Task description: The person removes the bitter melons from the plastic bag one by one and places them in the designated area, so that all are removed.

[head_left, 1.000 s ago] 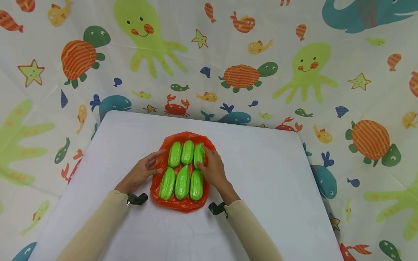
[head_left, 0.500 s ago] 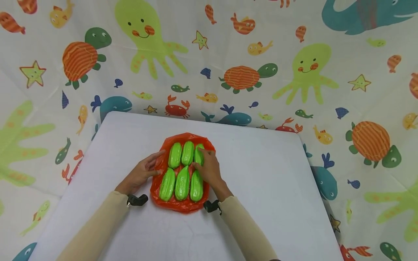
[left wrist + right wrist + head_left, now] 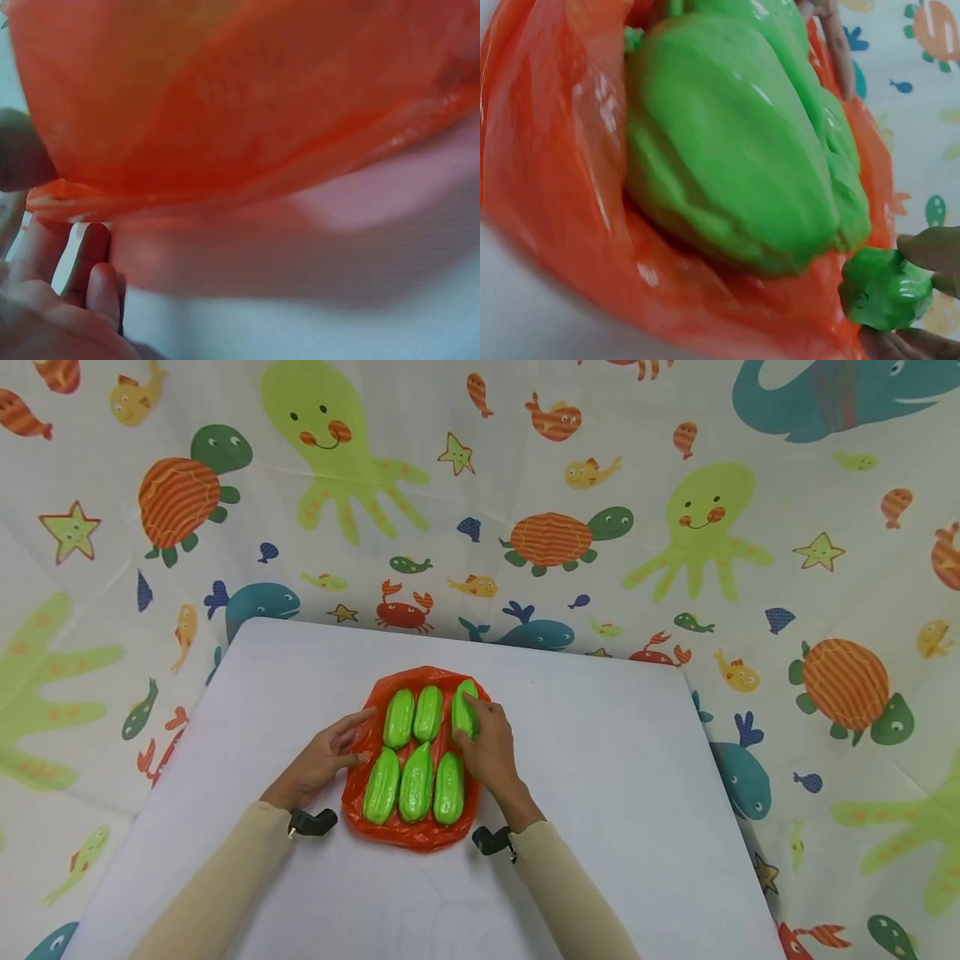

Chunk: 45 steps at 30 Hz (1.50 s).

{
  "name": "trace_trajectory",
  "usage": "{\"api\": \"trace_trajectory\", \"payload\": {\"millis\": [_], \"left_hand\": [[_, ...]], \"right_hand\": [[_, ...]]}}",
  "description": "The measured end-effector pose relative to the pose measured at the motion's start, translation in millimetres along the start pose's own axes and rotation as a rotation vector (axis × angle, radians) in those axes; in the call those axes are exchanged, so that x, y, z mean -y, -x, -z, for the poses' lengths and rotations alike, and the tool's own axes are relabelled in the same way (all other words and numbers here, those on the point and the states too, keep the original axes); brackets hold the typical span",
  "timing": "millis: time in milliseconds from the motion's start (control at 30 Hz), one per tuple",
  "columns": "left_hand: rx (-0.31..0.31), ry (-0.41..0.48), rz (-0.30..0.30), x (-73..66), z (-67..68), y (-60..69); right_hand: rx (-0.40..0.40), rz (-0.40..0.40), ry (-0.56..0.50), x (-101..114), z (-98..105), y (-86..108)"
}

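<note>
Several glossy green vegetable-shaped pieces (image 3: 416,782) lie in two rows on a round red plastic-covered holder (image 3: 412,837). My right hand (image 3: 491,745) pinches the upper right green piece (image 3: 465,710) between thumb and fingers; in the right wrist view that piece (image 3: 886,289) shows end-on, apart from the others. At the holder's left edge, my left hand (image 3: 318,764) holds the red rim between thumb and fingers. The left wrist view shows the red plastic (image 3: 225,112) close up, with the left hand (image 3: 64,300) at its edge.
A white-covered table (image 3: 600,777) lies under the holder. Behind it and at its sides hangs a white cloth (image 3: 510,468) printed with sea animals. Both forearms reach in from the near side, a small black device on each wrist.
My right hand has taken hold of the upper right green piece and shifted it slightly right and away from its neighbour. My left hand has stayed at the rim.
</note>
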<state>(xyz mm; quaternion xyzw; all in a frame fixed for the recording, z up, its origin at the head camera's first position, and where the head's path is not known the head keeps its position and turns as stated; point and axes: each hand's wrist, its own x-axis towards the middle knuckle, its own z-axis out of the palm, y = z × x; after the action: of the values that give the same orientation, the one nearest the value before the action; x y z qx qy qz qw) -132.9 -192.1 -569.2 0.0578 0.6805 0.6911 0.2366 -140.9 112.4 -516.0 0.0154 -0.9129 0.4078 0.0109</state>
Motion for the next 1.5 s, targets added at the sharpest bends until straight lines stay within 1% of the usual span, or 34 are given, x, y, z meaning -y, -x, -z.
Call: {"api": "trace_trajectory", "payload": {"millis": [133, 333, 500, 600, 800, 967, 1300, 1400, 1500], "left_hand": [[-0.011, -0.002, 0.005, -0.8, 0.6, 0.3], [-0.012, 0.002, 0.01, -3.8, -0.6, 2.7], [-0.009, 0.009, 0.013, -5.3, -1.0, 4.5], [-0.012, 0.011, 0.014, -5.0, -0.5, 4.9], [-0.006, 0.009, 0.014, -2.3, -0.5, 3.9], [0.003, 0.01, 0.002, 1.0, -1.4, 2.8], [-0.001, 0.016, -0.005, 1.3, -2.5, 2.9], [0.007, 0.018, -0.013, 1.1, -2.3, 2.2], [0.009, 0.017, -0.022, 0.4, -1.9, 1.4]], "right_hand": [[-0.049, -0.016, -0.009, -4.7, 9.1, -2.2], [-0.108, -0.062, 0.021, -23.0, 22.1, -4.8], [-0.136, -0.094, 0.058, -38.0, 29.2, -5.0], [-0.133, -0.108, 0.084, -45.0, 30.7, -4.8], [-0.109, -0.126, 0.091, -55.7, 30.4, -4.9], [-0.096, -0.136, 0.098, -62.4, 29.4, -6.2], [-0.079, -0.134, 0.136, -61.7, 30.8, -7.2], [-0.093, -0.13, 0.146, -61.6, 32.1, -6.7], [-0.126, -0.123, 0.146, -60.0, 34.3, -4.8]]}}
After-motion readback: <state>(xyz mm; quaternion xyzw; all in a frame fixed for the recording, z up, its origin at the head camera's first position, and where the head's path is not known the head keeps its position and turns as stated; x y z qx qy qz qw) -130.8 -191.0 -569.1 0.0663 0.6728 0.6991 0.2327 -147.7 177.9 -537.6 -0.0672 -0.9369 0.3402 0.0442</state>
